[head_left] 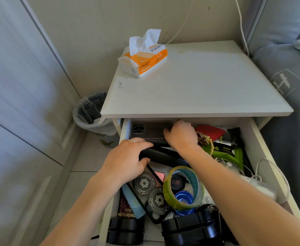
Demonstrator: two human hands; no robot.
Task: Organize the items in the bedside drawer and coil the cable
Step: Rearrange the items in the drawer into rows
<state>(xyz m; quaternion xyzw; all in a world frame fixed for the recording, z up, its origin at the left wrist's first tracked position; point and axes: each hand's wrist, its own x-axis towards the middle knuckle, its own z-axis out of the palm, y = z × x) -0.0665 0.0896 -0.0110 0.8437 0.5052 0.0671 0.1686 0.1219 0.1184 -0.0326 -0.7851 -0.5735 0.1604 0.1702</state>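
**Bedside drawer: contents, handling and clearance, listed left to right**

Currently the open drawer [262, 148] is sitting pulled out under the white tabletop [198, 86], crowded edge to edge.

- Left hand [126, 162]: fingers curling over a long black object [163, 155] lying across the middle; thumb tucking beneath it. It looks rigid and likely light; a hold at mid-length should balance it.
- Phone case [145, 133], far left: dark, thin, probably flexible; standing against the far wall, half under the tabletop edge, so it is calling for a low outward slide.
- Two snowflake discs [143, 183] on a flat dark case, near left: likely smooth and slippery; lift by the rims.
- Right hand [181, 135]: reaching to the far wall, fingers bent together onto the phone case's right end; whether they are pinching it cannot be told.
- Tape roll [182, 189], centre: stiff ring, easy to hook.
- Blue tin [183, 199], inside the ring.
- Black containers [190, 226], near edge: bulky, possibly heavy.
- Green packets [223, 153], far right: crinkly, soft.
- White cable [269, 167], right: limp, tangling, looping over the drawer's right wall; gather from its plug end.

Open room: the tabletop right of the tissue pack [143, 57] is offering staging space.
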